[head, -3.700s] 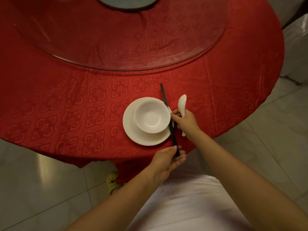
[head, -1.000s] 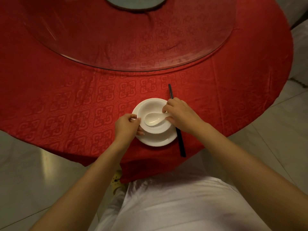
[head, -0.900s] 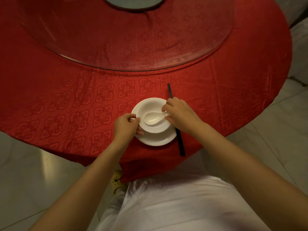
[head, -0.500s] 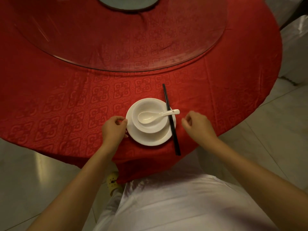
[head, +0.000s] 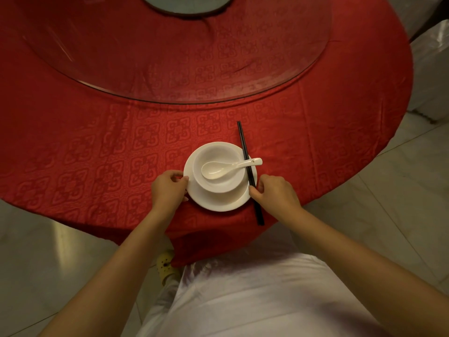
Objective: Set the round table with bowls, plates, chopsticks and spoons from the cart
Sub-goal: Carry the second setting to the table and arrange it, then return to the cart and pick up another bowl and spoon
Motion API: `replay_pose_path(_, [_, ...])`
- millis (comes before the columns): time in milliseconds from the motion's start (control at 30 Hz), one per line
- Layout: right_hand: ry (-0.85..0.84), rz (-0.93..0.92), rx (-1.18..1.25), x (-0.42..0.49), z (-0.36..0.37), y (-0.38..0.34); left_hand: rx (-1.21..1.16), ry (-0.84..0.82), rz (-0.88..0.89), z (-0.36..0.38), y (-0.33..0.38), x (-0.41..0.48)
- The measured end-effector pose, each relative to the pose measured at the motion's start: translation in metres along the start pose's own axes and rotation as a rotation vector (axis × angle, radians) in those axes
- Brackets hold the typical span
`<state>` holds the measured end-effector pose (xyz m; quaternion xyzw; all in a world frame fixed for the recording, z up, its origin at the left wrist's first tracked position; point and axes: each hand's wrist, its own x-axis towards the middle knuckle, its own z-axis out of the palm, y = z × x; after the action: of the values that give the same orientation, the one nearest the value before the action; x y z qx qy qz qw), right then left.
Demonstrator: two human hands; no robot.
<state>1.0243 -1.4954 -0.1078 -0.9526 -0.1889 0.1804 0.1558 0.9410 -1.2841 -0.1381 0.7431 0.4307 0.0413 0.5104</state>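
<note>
Nearest the body, the left hand (head: 168, 188) has its fingers curled against the left rim of the plate (head: 218, 203), and the right hand (head: 274, 192) pinches at the right rim, touching the chopsticks (head: 250, 173) that lie along that side. The setting sits close to the surface (head: 97, 147) edge, so a nudge toward the body could tip the plate off. The spoon (head: 226, 167) rests in the bowl (head: 218, 166), its handle overhanging the chopsticks; a jolt might roll it out. Beyond lies the glass turntable (head: 170, 57).
</note>
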Motion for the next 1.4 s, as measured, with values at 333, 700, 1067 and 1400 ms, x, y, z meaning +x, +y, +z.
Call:
replay_pose_path(333, [0.001,-0.031,-0.013,0.002,0.004,0.0,0.004,-0.015,0.002,0.0,0.002,-0.002])
replay_pose_path(700, [0.064,0.044,0.069,-0.004,-0.01,0.008,0.059,0.019,0.074,-0.002,0.011,-0.01])
replay_pose_path(1067, [0.095,-0.008,0.125,-0.032,-0.039,-0.019,-0.027,-0.034,0.043,0.003,0.02,-0.017])
replay_pose_path(1400, [-0.001,-0.4,-0.073,-0.006,-0.025,-0.149,0.309,0.101,0.139,-0.118,0.004,-0.019])
